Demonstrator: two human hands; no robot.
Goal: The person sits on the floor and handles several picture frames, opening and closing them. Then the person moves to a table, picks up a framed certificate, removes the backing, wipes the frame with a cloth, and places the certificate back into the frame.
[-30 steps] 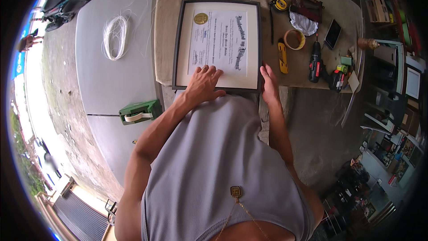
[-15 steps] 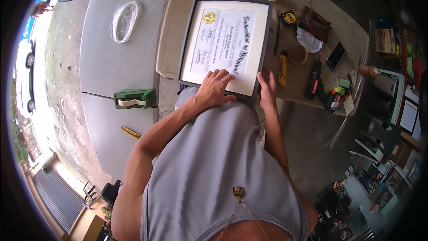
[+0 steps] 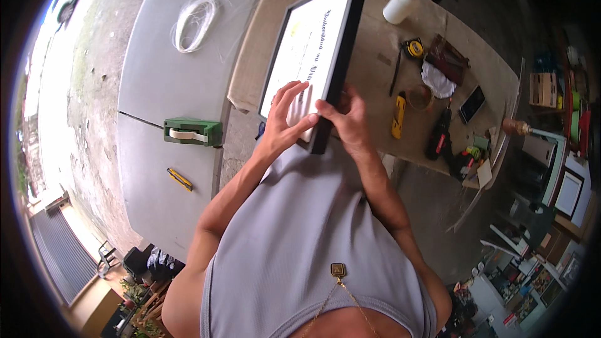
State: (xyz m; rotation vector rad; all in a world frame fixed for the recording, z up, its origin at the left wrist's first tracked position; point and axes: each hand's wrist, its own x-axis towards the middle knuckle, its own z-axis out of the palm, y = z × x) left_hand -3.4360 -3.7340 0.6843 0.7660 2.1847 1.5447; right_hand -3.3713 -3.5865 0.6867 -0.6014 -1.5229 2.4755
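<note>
A dark picture frame (image 3: pixel 341 44) with a certificate (image 3: pixel 307 44) behind glass stands tilted in front of me, its right side raised over the brown work table. My right hand (image 3: pixel 350 122) grips the raised side near the lower corner, thumb over the front and the other fingers partly hidden behind. Spread over the lower part of the glass, my left hand (image 3: pixel 282 119) lies with its fingers stretched out. Glare washes out much of the certificate.
On the brown table (image 3: pixel 369 62) are a white bottle (image 3: pixel 400 5), tape measure (image 3: pixel 413 47), yellow cutter (image 3: pixel 398 116), phone (image 3: pixel 472 104) and power drill (image 3: pixel 440 134). The grey table (image 3: pixel 150 81) at left bears a coil of clear line (image 3: pixel 195 24), green tape dispenser (image 3: pixel 193 132) and small yellow cutter (image 3: pixel 179 179).
The picture frame has gone from lying nearly flat to tilted, its right side lifted. My right hand has closed around that side; my left hand has shifted slightly left on the glass.
</note>
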